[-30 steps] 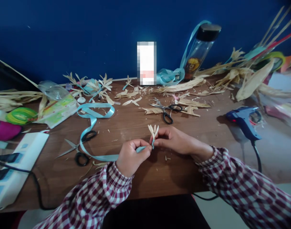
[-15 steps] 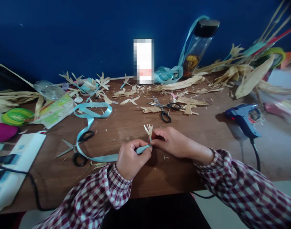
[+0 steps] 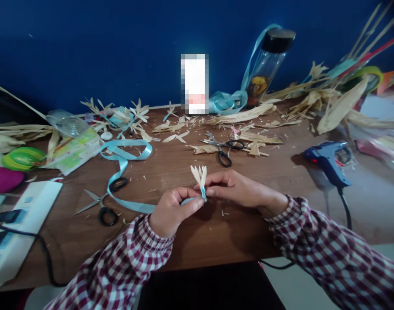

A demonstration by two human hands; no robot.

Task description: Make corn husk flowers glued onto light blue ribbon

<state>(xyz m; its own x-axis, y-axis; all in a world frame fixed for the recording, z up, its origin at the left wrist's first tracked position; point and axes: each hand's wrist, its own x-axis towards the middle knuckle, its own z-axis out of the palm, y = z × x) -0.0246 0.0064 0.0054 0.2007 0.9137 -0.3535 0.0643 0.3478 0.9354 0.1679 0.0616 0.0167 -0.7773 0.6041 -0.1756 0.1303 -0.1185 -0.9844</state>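
Note:
A small corn husk flower (image 3: 198, 175) stands upright between my hands, its pale petals fanned out and its base wrapped in light blue ribbon. My left hand (image 3: 176, 209) pinches the wrapped base, with the ribbon (image 3: 135, 206) trailing from it leftward and up into loops on the table. Against the other side of the base rest the thumb and fingers of my right hand (image 3: 232, 189), closed on the flower; some fingertips are hidden behind it. Black-handled scissors (image 3: 108, 216) lie left of my left hand, beside the ribbon.
A second pair of scissors (image 3: 225, 158) lies ahead among husk scraps. At right is a blue glue gun (image 3: 329, 161) with a cord. A power strip (image 3: 38, 202) sits at left, a glass bottle (image 3: 270, 64) at the back. Finished-looking husk flowers (image 3: 140, 111) lie back left.
The flower has turned and its petals show more fully. My right fingers have shifted behind and beside its base. The trailing ribbon has been drawn slightly closer, and my left hand has moved slightly left.

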